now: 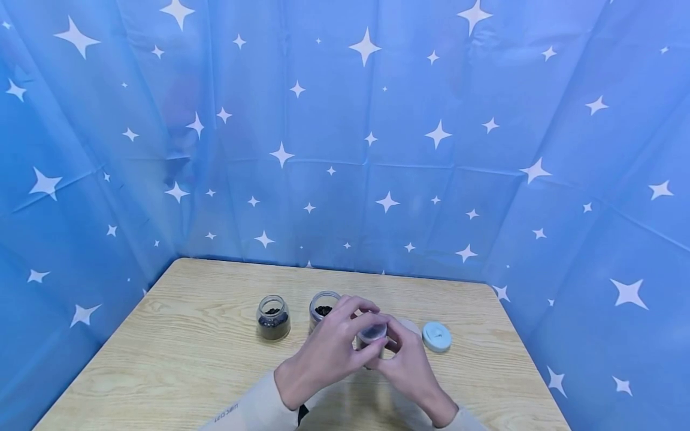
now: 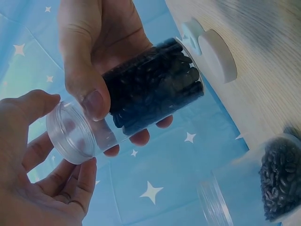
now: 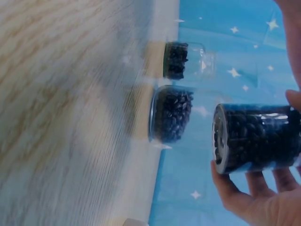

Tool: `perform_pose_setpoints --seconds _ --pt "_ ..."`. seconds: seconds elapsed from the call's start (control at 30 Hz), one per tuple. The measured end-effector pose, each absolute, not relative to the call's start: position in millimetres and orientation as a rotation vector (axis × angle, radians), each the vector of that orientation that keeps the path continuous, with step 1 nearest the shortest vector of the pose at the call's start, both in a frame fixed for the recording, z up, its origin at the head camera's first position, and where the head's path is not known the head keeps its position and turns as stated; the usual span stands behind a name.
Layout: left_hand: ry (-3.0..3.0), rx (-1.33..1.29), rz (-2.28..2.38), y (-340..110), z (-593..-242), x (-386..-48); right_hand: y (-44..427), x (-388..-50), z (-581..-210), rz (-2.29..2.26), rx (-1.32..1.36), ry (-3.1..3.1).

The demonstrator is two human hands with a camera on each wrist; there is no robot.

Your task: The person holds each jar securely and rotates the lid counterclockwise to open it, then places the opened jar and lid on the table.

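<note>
A clear jar (image 2: 155, 82) filled mostly with dark beans is held off the table, between both hands. My right hand (image 1: 411, 365) grips it round the body, thumb on one side and fingers on the other. At its mouth, the fingertips of my left hand (image 1: 331, 344) pinch a clear, ridged lid (image 2: 70, 134). In the left wrist view the lid sits against the jar's mouth; whether it is threaded on I cannot tell. The jar's base (image 3: 219, 139) shows in the right wrist view.
Left of the hands stand a small open glass jar (image 1: 273, 326) and a larger open jar (image 1: 318, 320), both partly filled with dark pieces. On the wooden table (image 1: 188, 335), right of the hands, lie a light blue lid (image 1: 436, 336) and a whitish lid (image 2: 223, 56). A starry blue curtain (image 1: 334, 120) hangs behind.
</note>
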State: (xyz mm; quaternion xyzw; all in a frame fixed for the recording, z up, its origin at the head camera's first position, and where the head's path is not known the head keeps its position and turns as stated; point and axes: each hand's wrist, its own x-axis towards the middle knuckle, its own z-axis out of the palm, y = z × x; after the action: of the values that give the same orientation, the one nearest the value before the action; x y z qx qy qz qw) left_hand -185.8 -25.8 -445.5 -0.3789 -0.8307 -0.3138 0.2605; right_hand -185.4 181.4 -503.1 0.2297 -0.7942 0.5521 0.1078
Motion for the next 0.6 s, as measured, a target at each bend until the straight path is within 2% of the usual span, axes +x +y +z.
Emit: perform_pose_setpoints --seconds 0.6 --pt "-2.247 -1.044 -0.912 -32.1 -447.0 -187.4 185.3 -187.3 -502.5 1.622 0.764 -2.343"
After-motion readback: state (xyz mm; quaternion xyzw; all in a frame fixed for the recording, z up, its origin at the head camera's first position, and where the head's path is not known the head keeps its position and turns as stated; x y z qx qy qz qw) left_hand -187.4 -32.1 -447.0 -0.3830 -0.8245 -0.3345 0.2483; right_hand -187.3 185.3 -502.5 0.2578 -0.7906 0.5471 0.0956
